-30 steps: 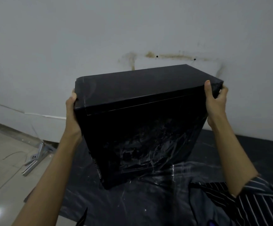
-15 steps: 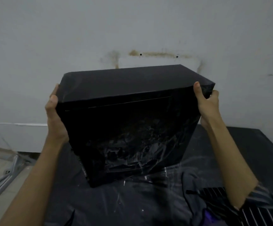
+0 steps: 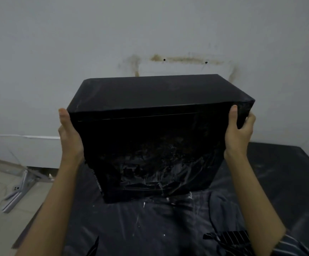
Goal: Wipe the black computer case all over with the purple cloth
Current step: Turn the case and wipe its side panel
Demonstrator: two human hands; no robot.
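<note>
Your left hand (image 3: 70, 137) and right hand (image 3: 239, 133) clamp the black computer case (image 3: 150, 137), fingers pressed on opposite ends; lower it level onto the worktop (image 3: 283, 182) below.

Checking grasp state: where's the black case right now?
Head view, centre: the black computer case is gripped between the left hand and right hand, over the black sheet.

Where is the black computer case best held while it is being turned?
At its two short ends near the top edge, as the left hand and right hand do: the black computer case is wide, boxy and smooth-faced.
</note>
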